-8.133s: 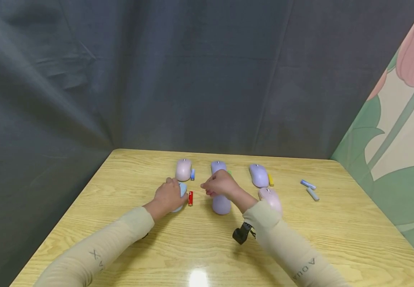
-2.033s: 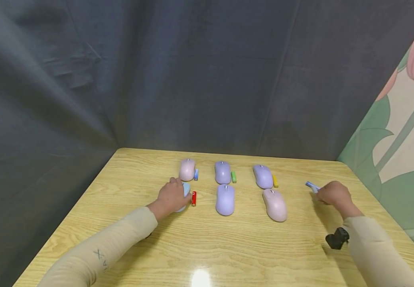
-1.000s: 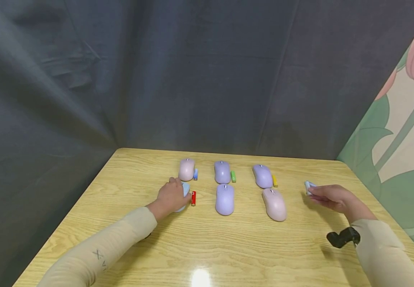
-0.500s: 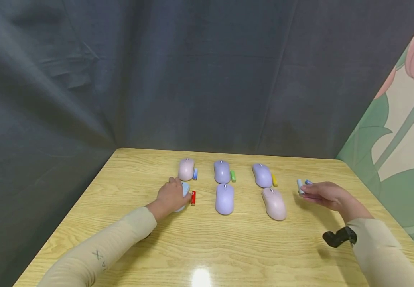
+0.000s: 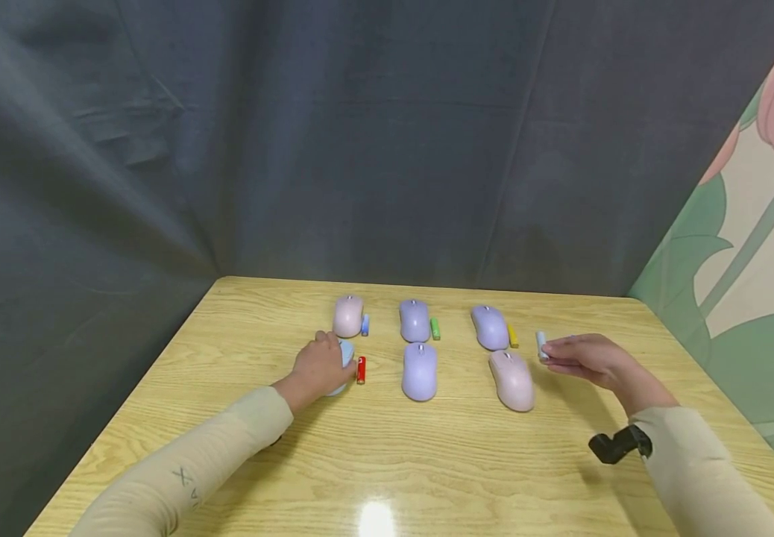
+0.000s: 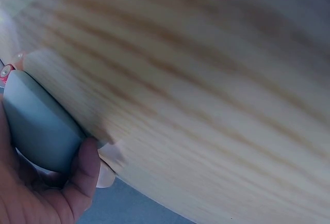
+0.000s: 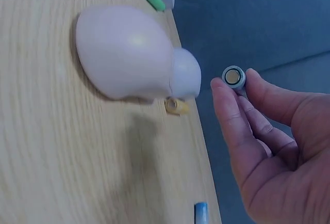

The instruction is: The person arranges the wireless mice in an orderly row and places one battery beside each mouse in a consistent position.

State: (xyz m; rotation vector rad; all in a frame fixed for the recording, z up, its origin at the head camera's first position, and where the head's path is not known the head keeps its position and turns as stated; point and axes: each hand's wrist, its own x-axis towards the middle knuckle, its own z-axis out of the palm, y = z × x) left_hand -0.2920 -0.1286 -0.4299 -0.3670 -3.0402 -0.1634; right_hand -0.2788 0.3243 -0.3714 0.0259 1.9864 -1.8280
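My left hand (image 5: 320,365) grips a light blue computer mouse (image 5: 347,353) on the table, covering most of it. The left wrist view shows the thumb along the side of that mouse (image 6: 44,118). Just right of it lies a red battery (image 5: 361,370). My right hand (image 5: 588,359) pinches a pale blue battery (image 5: 540,344) between thumb and fingertips, its end facing the camera in the right wrist view. This held battery (image 7: 234,76) is raised above the table, to the right of a pink mouse (image 5: 513,382) and a yellow battery (image 5: 512,336).
Three mice stand along the back: pink (image 5: 348,316), purple (image 5: 415,321) and purple (image 5: 490,327). A blue battery (image 5: 365,325) and a green one (image 5: 435,329) lie beside two of them. Another purple mouse (image 5: 420,371) sits front centre. Another blue battery (image 7: 201,213) lies beyond my right hand.
My right hand first reached from the middle to the two batteries at far right, then picked up the pale blue one and moved left with it. My left hand stays on the blue mouse.
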